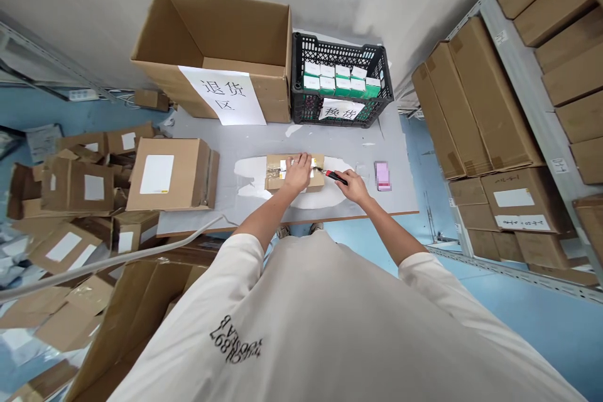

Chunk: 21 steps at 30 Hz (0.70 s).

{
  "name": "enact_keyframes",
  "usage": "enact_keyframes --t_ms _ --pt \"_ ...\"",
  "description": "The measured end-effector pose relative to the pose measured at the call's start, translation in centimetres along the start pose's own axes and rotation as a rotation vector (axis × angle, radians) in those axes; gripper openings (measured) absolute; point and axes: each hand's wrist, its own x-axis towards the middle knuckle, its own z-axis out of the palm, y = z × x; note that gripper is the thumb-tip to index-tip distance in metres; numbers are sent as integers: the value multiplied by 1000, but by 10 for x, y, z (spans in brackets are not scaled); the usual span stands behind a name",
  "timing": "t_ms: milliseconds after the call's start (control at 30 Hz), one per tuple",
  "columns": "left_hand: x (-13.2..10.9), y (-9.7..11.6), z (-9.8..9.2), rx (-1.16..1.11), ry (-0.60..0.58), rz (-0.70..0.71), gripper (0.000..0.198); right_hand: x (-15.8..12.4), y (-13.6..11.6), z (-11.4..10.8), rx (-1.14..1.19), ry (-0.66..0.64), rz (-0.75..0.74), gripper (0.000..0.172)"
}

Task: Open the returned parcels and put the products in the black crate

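A small taped cardboard box (274, 181) with white labels lies on the grey table (226, 138). My left hand (298, 173) rests on top of the box, its fingers spread over the label. In my right hand (352, 185) is a red and black utility knife (335, 176), its tip at the right part of the box's top. To the right of that hand lies a pink phone-like item (383, 176), partly blurred.
Behind stand a large open carton (245, 85) and a black crate (306, 114) holding small white-green boxes. A closed carton (181, 174) sits at the table's left. Cartons pile up on the left floor; shelves hold more at right. A pale cable crosses the lower left.
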Motion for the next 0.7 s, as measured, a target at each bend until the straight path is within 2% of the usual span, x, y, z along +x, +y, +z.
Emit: enact_keyframes --t_ms 267,467,700 --pt "-2 -3 9 12 -8 -3 77 -5 14 7 -11 43 -14 52" --pt "-4 -4 10 15 -5 -9 78 -4 12 11 82 5 -3 55" --pt "-3 -4 12 -14 15 -8 78 4 23 14 30 28 -77 55"
